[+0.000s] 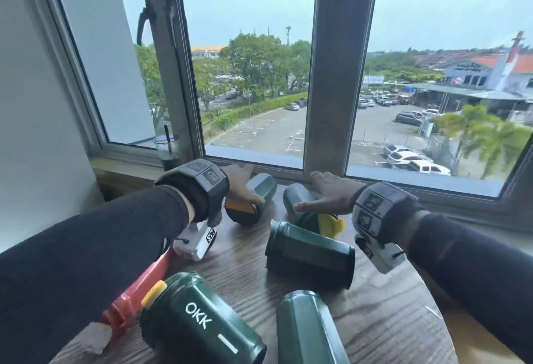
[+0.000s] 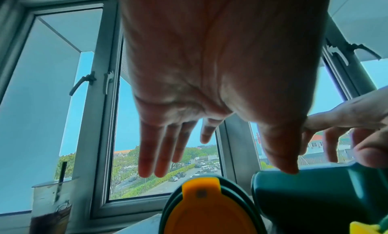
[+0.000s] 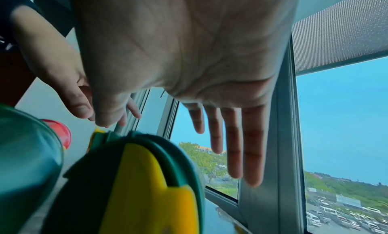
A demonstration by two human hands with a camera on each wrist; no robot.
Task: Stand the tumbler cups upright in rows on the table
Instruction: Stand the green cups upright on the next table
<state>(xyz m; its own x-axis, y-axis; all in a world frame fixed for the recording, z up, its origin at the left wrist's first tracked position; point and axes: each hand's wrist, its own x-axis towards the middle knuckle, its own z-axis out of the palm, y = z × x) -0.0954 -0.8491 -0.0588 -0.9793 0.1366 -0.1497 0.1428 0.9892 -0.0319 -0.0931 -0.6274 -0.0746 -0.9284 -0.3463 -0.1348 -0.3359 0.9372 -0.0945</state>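
Observation:
Several dark green tumblers lie on their sides on the round wooden table [image 1: 383,320]. My left hand [image 1: 246,186] hovers with straight fingers over the far tumbler with the orange lid [image 1: 251,200]; its lid [image 2: 208,209] fills the bottom of the left wrist view under my fingers [image 2: 155,154]. My right hand [image 1: 318,193] spreads flat over the neighbouring tumbler with the yellow lid [image 1: 313,213], whose lid [image 3: 147,187] shows below my fingers [image 3: 243,154]. Neither hand holds anything. Three more green tumblers lie nearer: centre [image 1: 310,251], front left marked OKK [image 1: 199,320], front centre [image 1: 308,332].
A red tumbler [image 1: 141,286] lies at the table's left edge under my left forearm. An iced drink cup with a straw [image 1: 168,150] stands on the window sill at the back left. The window frame [image 1: 331,104] runs right behind the far tumblers.

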